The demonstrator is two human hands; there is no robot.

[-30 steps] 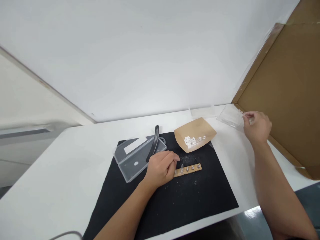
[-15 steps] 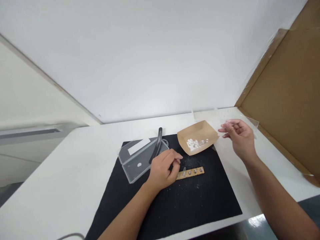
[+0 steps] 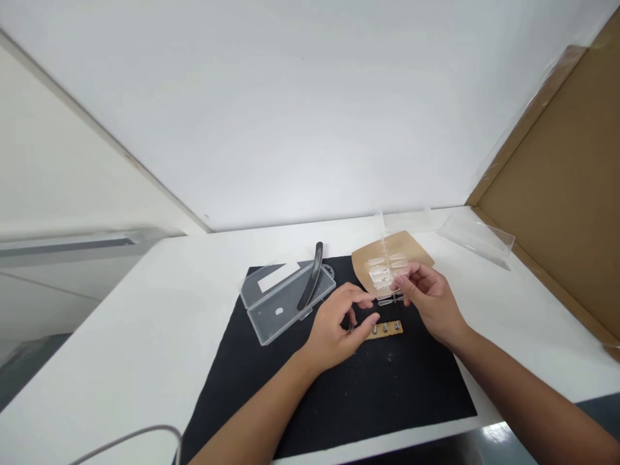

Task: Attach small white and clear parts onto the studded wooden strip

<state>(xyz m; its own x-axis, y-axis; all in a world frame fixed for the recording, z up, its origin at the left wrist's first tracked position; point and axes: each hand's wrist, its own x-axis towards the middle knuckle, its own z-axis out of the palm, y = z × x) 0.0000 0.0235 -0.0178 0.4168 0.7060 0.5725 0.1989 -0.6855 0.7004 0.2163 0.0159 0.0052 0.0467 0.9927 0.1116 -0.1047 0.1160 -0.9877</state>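
The right hand (image 3: 429, 297), which was well right of the black mat (image 3: 378, 394) half a second ago, is now over its right part, pinching a clear branched piece (image 3: 386, 254) with thin paddle-shaped arms, in front of the curved brown paper tray (image 3: 416, 247) at the mat's far right edge. The left hand (image 3: 336, 326) has loosened into an empty, open curl above the mat, beside the tan strip (image 3: 397, 327) with shiny metal studs. A hinged translucent case (image 3: 266, 323) and dark, curved tool (image 3: 312, 279) lie at the mat's far left.
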